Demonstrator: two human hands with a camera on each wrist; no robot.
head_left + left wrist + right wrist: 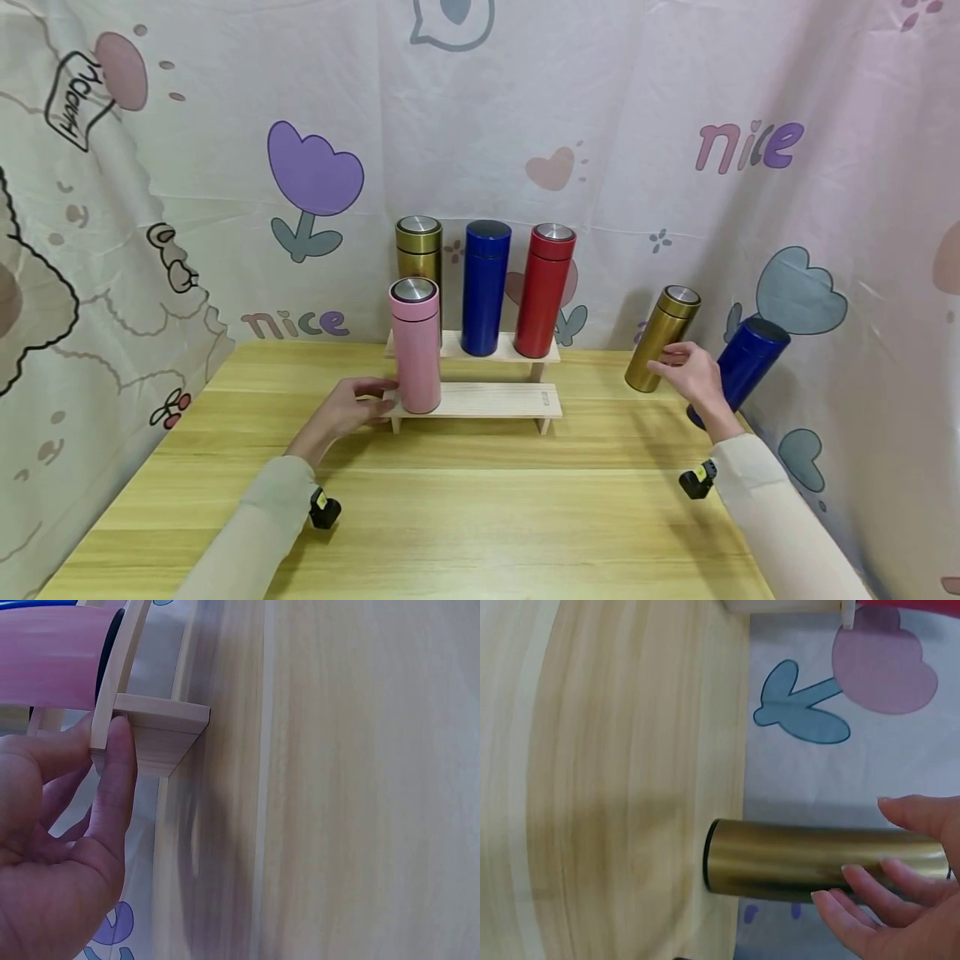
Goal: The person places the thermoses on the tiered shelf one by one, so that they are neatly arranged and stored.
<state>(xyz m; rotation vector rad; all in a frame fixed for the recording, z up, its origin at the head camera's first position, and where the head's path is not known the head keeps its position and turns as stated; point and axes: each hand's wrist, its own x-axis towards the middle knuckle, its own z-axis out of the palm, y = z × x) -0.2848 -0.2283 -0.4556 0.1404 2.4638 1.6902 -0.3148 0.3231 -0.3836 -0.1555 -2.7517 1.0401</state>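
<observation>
My left hand (358, 406) pinches the left end of the lower board of a two-step wooden stand (495, 400); in the left wrist view a finger (114, 772) lies under the board. Right beside it, a pink thermos (417, 350) stands upright on that lower step. On the upper step are a gold thermos (420, 250), partly hidden by the pink one, a blue thermos (486, 287) and a red thermos (545, 292). My right hand (693, 375) is spread beside a second gold thermos (660, 342) on the table, thumb and fingers parted around its side.
Another blue thermos (750, 367) stands at the table's right edge, partly behind the right hand. The wooden table (480, 517) ends at a printed cloth (630, 100) hanging behind it and along both sides.
</observation>
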